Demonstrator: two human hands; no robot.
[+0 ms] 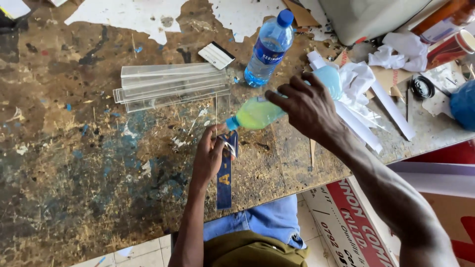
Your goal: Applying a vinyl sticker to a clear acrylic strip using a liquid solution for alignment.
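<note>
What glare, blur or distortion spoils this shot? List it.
Head view: soft even daylight with faint shadows; pale glare on the clear strips; slight motion blur on the right hand and its squeeze bottle; wide-lens bending at the edges; the left hand and blue strip stay fairly sharp.

Acrylic strips [170, 85] lie left of the water bottle [269, 48] on the workbench [74, 173].

scarred, paint-stained wooden desk [74, 163] carries stacked clear acrylic strips [170, 85], a water bottle [268, 49], crumpled white paper [356, 79].
</note>
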